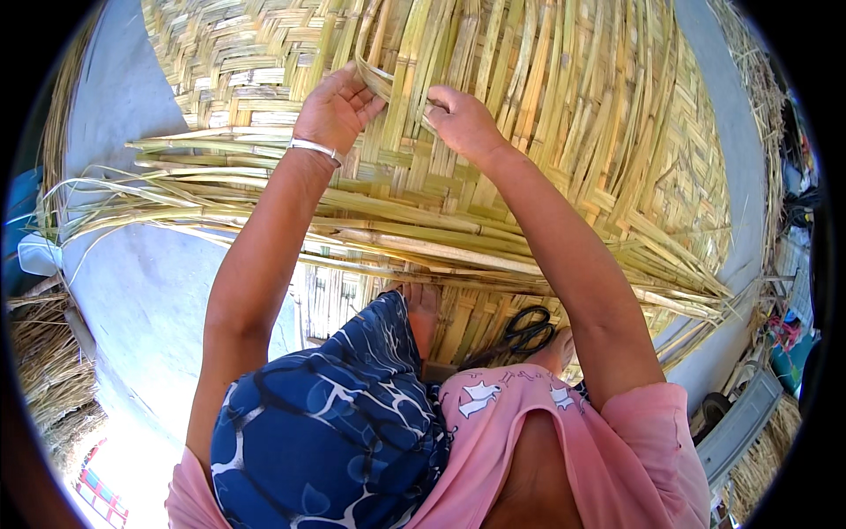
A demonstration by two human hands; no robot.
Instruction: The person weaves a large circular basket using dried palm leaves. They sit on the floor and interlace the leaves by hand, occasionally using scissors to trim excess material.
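Note:
A large woven mat [238, 57] of split reed lies before me, with long loose strips running away from me across its middle and right. My left hand [339, 110], with a light bangle at the wrist, is closed on a bent, curling reed strip [377, 81] over the mat. Close by on the right, my right hand [465, 123] is pinched on a flat strip among the upright ones. Its fingertips are partly hidden, so the strip's end does not show. Across the mat, below both hands, lies a bundle of long reed strips [397, 216].
Black-handled scissors [529, 330] lie by my bare feet [423, 310], on the mat's near part. Pale blue-grey floor [159, 300] shows at the left. Straw bundles [55, 361] stand at the left edge; a grey plastic object [740, 423] and clutter sit at the right.

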